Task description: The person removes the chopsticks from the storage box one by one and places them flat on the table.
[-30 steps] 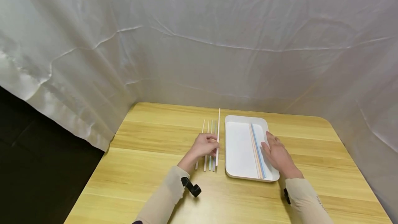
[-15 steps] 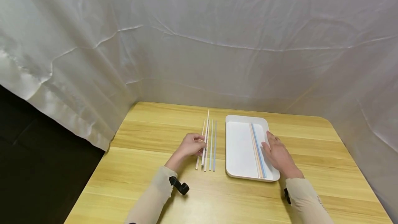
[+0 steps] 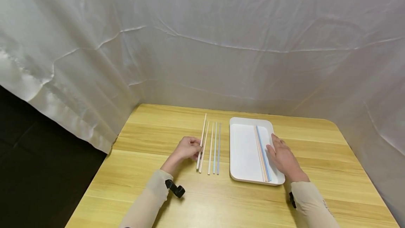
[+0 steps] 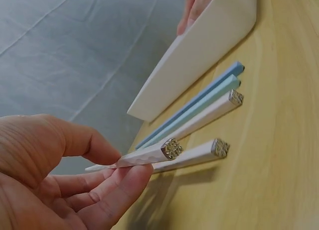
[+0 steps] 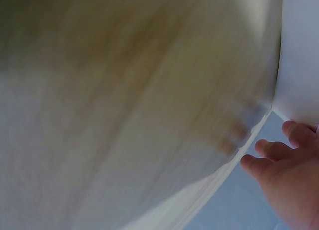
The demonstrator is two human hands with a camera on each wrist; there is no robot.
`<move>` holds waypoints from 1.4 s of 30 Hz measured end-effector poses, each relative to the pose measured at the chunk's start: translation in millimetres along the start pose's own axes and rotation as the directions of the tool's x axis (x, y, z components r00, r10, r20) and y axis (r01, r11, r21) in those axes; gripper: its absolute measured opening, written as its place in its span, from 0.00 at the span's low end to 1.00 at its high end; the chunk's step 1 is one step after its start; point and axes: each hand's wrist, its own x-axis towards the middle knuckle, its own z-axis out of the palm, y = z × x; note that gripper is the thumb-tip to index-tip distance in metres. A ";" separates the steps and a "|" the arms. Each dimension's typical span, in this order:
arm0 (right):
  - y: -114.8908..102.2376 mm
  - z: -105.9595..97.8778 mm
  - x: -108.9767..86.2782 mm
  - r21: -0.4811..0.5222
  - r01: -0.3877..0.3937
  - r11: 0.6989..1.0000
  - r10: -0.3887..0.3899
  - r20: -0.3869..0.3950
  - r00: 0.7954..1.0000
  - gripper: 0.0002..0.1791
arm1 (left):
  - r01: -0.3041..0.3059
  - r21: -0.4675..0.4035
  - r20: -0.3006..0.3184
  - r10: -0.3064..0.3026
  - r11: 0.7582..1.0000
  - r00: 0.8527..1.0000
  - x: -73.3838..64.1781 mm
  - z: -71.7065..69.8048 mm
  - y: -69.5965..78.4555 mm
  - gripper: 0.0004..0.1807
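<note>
Thumb and fingers of my left hand (image 3: 188, 147) pinch a white chopstick (image 4: 144, 156) with a patterned silver end; it is tilted close over the table, left of a loose row. In that row lie a pale chopstick (image 3: 204, 147), a pinkish-white chopstick (image 3: 211, 147), a mint chopstick (image 3: 215, 147) and a blue chopstick (image 3: 219, 147). On the right, my right hand (image 3: 284, 157) rests at the side of a white tray (image 3: 242, 150), fingers along the rim and thumb over the inside. Peach (image 3: 259, 154) and blue chopsticks (image 3: 263, 154) lie side by side inside it.
The wooden table (image 3: 152, 129) has a pale curtain (image 3: 202, 69) hanging behind it and at both sides. Each sleeve has a black band at the wrist; a dark floor (image 3: 38, 171) shows at the far left.
My left hand has moved left with the white chopstick, from beside the tray, across the row, to its left end. The right hand and the tray have stayed put.
</note>
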 end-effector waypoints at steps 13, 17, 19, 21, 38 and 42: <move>0.0 0.9 -0.5 0.009 0.004 1.000 -0.004 0.001 1.000 0.41 | 0.044 0.058 -0.046 -0.041 0.997 0.998 -1.1 -7.3 -8.5 0.19; 0.4 1.8 -0.8 0.008 0.003 1.000 -0.003 0.002 1.000 0.41 | 0.059 0.085 -0.053 -0.054 0.995 0.997 -3.0 -8.5 -8.2 0.20; 0.1 1.4 -0.7 0.008 0.005 1.000 -0.005 -0.002 1.000 0.41 | 0.055 0.103 -0.054 -0.050 0.993 0.997 -4.2 -8.8 -7.3 0.20; -0.3 0.9 -0.8 0.007 0.006 1.000 -0.006 -0.005 1.000 0.41 | 0.054 0.118 -0.057 -0.048 0.992 0.997 -5.5 -9.0 -6.4 0.20; -0.8 0.2 -0.5 0.007 -0.004 1.000 0.004 -0.003 1.000 0.42 | 0.061 0.119 -0.057 -0.054 0.991 0.997 -7.2 -9.1 -2.9 0.19; -0.9 0.4 -0.1 0.007 -0.009 1.000 0.009 0.000 1.000 0.42 | 0.060 0.122 -0.067 -0.053 0.991 0.996 -6.7 -9.6 -4.2 0.18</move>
